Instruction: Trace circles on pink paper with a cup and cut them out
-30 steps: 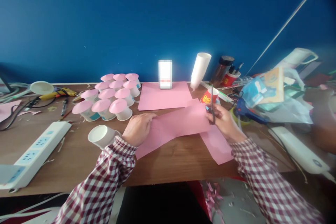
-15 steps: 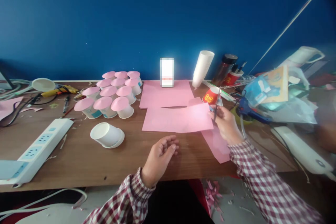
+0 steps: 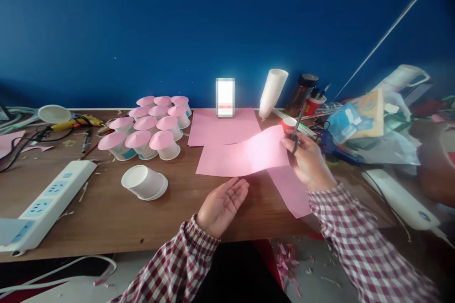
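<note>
My right hand (image 3: pixel 308 158) pinches the right end of a pink paper sheet (image 3: pixel 245 154) and also holds a pair of scissors (image 3: pixel 298 125), whose blades point up. That end of the sheet is lifted and curves; its left end lies low over the table. Just in front of the sheet's near edge, my left hand (image 3: pixel 224 203) is open, palm turned up, with nothing in it. Another pink piece (image 3: pixel 293 194) lies under the raised end, beside my right sleeve. Farther back lies a larger pink sheet (image 3: pixel 227 125). A red paper cup (image 3: pixel 288 124) is partly hidden behind the lifted paper.
Several white cups with pink cone tops (image 3: pixel 161 139) stand at left. Nearer are a tilted white cup (image 3: pixel 142 182) and a power strip (image 3: pixel 53 203). A leaning stack of white cups (image 3: pixel 273 92) and plastic bags (image 3: pixel 373 128) are at right. Pink scraps (image 3: pixel 287 262) lie below the table edge.
My right hand has raised the sheet's right end, which now bends upward and covers more of the red cup. My left hand has turned palm up with its fingers opened.
</note>
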Demonstrator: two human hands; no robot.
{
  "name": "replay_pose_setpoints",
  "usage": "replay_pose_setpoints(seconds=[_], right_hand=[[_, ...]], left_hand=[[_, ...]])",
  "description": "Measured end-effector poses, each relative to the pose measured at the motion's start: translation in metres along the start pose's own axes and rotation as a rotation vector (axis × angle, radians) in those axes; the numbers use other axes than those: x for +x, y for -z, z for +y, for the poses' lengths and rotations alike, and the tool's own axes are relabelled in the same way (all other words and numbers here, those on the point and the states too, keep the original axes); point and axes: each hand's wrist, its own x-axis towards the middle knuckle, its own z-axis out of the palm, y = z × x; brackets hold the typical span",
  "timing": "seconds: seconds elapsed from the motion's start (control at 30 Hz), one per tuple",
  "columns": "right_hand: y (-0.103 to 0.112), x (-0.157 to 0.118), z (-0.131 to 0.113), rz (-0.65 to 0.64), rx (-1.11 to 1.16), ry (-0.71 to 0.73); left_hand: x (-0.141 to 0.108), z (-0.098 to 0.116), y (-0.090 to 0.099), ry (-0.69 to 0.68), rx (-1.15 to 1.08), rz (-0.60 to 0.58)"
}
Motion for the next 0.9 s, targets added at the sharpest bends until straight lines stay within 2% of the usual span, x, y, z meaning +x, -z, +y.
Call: replay_pose_setpoints(seconds=[0.07, 0.13, 0.3, 0.43, 0.53, 0.63, 0.8, 0.9], right_hand=[[-0.010, -0.001, -0.008, -0.056, -0.029, 0.040], [-0.020, -0.003, -0.016, -0.122, -0.068, 0.072], [-0.031, -0.011, -0.031, -0.221, -0.119, 0.104], [-0.019, -0.007, -0.029, -0.159, -0.164, 0.170], [-0.009, 0.001, -0.018, -0.094, -0.251, 0.217], [-0.004, 0.011, -0.003, -0.056, -0.386, 0.333], [-0.006, 0.026, 0.018, 0.035, -0.757, 0.536], [-0.013, 0.032, 0.022, 0.094, -0.951, 0.648]], left_hand=[[0.001, -0.007, 0.001, 0.081, -0.006, -0.072], [0.006, -0.012, 0.001, 0.091, -0.047, -0.083], [0.025, -0.008, -0.001, -0.088, -0.210, -0.066], [0.029, 0.009, -0.001, -0.193, -0.134, -0.039], [0.031, 0.023, -0.001, -0.391, -0.006, -0.041], [0.036, 0.036, -0.001, -0.560, 0.076, -0.071], [0.055, 0.052, 0.004, -0.597, 0.206, -0.108], [0.069, 0.061, 0.003, -0.574, 0.403, -0.063]])
